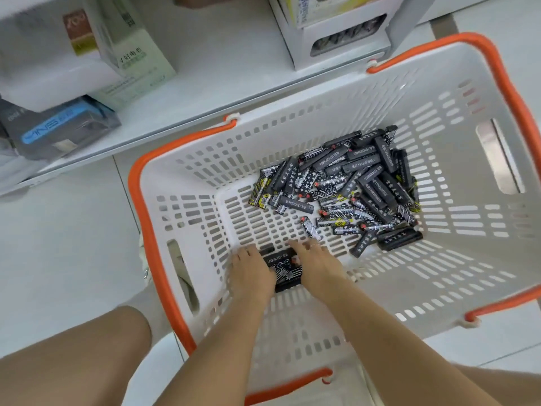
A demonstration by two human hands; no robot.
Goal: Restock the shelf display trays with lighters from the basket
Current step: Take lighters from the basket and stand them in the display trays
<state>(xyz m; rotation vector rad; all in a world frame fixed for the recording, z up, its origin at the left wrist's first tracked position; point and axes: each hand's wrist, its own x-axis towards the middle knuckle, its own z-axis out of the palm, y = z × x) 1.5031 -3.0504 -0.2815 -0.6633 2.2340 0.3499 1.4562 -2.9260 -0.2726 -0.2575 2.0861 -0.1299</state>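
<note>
A white slotted basket (456,92) with orange handles stands on the floor below me. A heap of several black and patterned lighters (345,186) lies at its far right floor. Both my hands are down inside it at the near left. My left hand (251,273) and my right hand (317,263) press from each side on a small bunch of lighters (283,269) gathered between them. A white display tray box (345,42) with dark lighters showing through its cut-out sits on the low shelf above the basket.
The white bottom shelf (205,92) runs along the top, carrying a pale green battery box (137,54) and a grey-blue pack (58,127) at the left. My bare knees show at the lower left and right. Pale floor tiles surround the basket.
</note>
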